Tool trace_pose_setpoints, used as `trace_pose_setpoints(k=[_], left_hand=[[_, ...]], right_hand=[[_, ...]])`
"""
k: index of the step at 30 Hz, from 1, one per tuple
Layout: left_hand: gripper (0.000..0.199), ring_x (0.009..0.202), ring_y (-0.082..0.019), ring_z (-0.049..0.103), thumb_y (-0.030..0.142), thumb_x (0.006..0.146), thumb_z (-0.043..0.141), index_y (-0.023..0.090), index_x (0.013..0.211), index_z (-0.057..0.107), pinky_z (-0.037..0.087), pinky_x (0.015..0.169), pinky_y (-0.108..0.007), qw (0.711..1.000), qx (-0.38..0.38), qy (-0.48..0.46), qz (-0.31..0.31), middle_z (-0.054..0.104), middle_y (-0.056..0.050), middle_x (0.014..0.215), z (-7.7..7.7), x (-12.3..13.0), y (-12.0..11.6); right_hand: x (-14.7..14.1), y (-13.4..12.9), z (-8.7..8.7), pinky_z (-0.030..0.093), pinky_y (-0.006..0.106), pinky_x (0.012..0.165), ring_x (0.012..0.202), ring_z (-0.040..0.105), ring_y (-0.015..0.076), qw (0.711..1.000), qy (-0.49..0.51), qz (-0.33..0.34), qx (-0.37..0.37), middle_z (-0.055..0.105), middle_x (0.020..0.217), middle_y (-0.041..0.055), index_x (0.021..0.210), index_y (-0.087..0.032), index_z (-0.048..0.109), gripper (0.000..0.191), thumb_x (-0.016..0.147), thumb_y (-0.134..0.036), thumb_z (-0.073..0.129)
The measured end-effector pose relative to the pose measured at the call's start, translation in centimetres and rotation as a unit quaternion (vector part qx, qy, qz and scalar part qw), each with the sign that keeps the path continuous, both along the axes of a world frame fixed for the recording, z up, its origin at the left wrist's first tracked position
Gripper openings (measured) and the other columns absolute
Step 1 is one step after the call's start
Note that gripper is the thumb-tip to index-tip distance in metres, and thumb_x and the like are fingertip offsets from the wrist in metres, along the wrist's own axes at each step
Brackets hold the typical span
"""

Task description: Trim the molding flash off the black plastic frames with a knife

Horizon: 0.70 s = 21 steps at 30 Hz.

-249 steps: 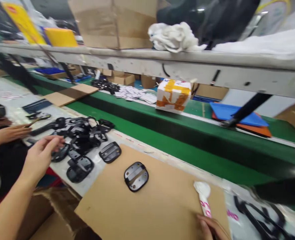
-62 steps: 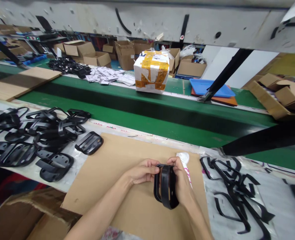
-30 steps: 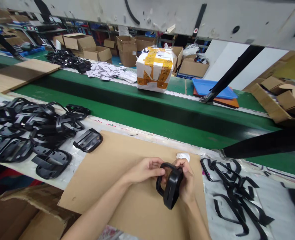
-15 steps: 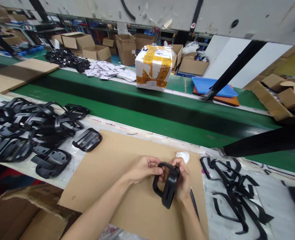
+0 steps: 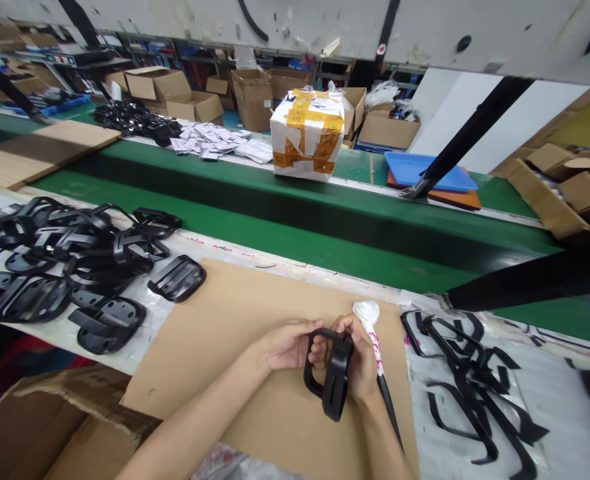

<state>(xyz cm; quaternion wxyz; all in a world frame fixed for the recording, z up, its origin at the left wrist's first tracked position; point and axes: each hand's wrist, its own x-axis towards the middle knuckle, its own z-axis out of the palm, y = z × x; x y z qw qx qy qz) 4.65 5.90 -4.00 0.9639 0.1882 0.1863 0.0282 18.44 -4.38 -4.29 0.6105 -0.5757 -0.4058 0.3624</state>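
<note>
Slanting in right grip (image 5: 359, 360): frame (image 5: 337, 380)

Held frame (image 5: 337, 387): is showing plain black
Parts pile (image 5: 92, 250), left: is gleaming black
Cardboard sheet (image 5: 199, 340), near: is showing plain tan
Wrapping (image 5: 374, 339), right: is displaying pink lettering on white
Strips (image 5: 459, 363), right: are looking black
Belt (image 5: 235, 230): is showing green
Box (image 5: 282, 133), far: is wearing yellow and orange tape (image 5: 302, 121) over white
Tray (image 5: 415, 170), far right: is showing plain blue
</note>
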Motion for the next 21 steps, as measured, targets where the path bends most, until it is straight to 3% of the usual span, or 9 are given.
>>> trace_pose_setpoints(k=[5, 8, 10, 12, 14, 15, 18, 21], left_hand=[[0.046, 0.053, -0.009, 0.041, 0.05, 0.077, 0.081, 0.017, 0.062, 0.052, 0.036, 0.056, -0.023, 0.998, 0.024, 0.032, 0.04, 0.046, 0.003, 0.057, 0.7, 0.6, -0.6], [0.049, 0.066, -0.014, 0.052, 0.062, 0.088, 0.065, 0.015, 0.071, 0.06, 0.041, 0.067, -0.026, 0.978, 0.19, 0.037, 0.083, 0.057, -0.003, 0.07, 1.5, 0.2, -0.8], [0.048, 0.073, -0.015, 0.054, 0.061, 0.094, 0.056, 0.015, 0.081, 0.063, 0.04, 0.07, -0.025, 0.922, 0.369, 0.072, 0.095, 0.061, -0.004, 0.079, 2.0, -0.6, -1.2], [0.039, 0.067, -0.014, 0.05, 0.054, 0.094, 0.06, 0.018, 0.078, 0.061, 0.035, 0.063, -0.024, 0.831, 0.534, 0.14, 0.07, 0.058, -0.001, 0.074, 2.4, -1.4, -1.7], [0.034, 0.057, -0.012, 0.045, 0.042, 0.092, 0.063, 0.018, 0.069, 0.056, 0.028, 0.056, -0.025, 0.753, 0.629, 0.192, 0.018, 0.053, 0.002, 0.063, 2.5, -2.1, -2.4], [0.031, 0.053, -0.011, 0.043, 0.036, 0.091, 0.062, 0.018, 0.067, 0.055, 0.027, 0.055, -0.025, 0.734, 0.648, 0.202, -0.005, 0.052, 0.002, 0.06, 2.5, -2.3, -2.8], [0.02, 0.054, -0.011, 0.048, 0.018, 0.087, 0.054, 0.017, 0.066, 0.055, 0.029, 0.054, -0.024, 0.736, 0.651, 0.183, -0.028, 0.056, 0.003, 0.061, 2.0, -2.3, -3.6], [0.019, 0.055, -0.01, 0.049, 0.011, 0.081, 0.052, 0.017, 0.063, 0.05, 0.03, 0.054, -0.023, 0.741, 0.652, 0.16, 0.005, 0.052, 0.004, 0.059, 1.3, -2.0, -3.9]], right_hand=[[-0.1, 0.2, 0.0, 0.042, 0.035, 0.064, 0.067, 0.051, 0.0222, 1.0, 0.024, -0.006, -0.002, 0.049, 0.075, 0.0016, 0.083, -0.024, 0.048, 0.035, 0.097, -0.054, 0.038], [0.2, 0.2, 0.5, 0.041, 0.034, 0.063, 0.065, 0.05, 0.0223, 1.0, 0.02, -0.016, -0.009, 0.048, 0.073, 0.001, 0.085, -0.025, 0.048, 0.033, 0.099, -0.052, 0.034], [0.8, 0.0, 1.2, 0.039, 0.032, 0.062, 0.065, 0.048, 0.0214, 0.999, 0.01, -0.03, 0.003, 0.046, 0.074, 0.0002, 0.085, -0.025, 0.046, 0.032, 0.1, -0.051, 0.033], [1.4, -0.2, 2.1, 0.037, 0.031, 0.061, 0.066, 0.045, 0.0199, 0.999, -0.01, -0.046, 0.02, 0.045, 0.077, -0.0002, 0.085, -0.025, 0.047, 0.032, 0.1, -0.051, 0.035], [1.8, -0.4, 3.1, 0.034, 0.03, 0.06, 0.066, 0.044, 0.0187, 0.998, -0.039, -0.042, 0.03, 0.046, 0.077, -0.0004, 0.087, -0.024, 0.051, 0.03, 0.1, -0.05, 0.043], [1.9, -0.5, 3.6, 0.034, 0.03, 0.06, 0.066, 0.044, 0.0184, 0.998, -0.053, -0.032, 0.033, 0.048, 0.077, -0.0002, 0.088, -0.023, 0.054, 0.03, 0.1, -0.049, 0.047], [1.8, -0.7, 4.8, 0.036, 0.03, 0.062, 0.068, 0.048, 0.0176, 0.994, -0.104, 0.024, 0.037, 0.051, 0.079, 0.0004, 0.091, -0.021, 0.057, 0.028, 0.101, -0.046, 0.051], [1.5, -0.7, 5.8, 0.036, 0.028, 0.062, 0.068, 0.048, 0.0155, 0.983, -0.163, 0.069, 0.042, 0.051, 0.079, -0.0007, 0.089, -0.02, 0.054, 0.027, 0.105, -0.039, 0.044]])
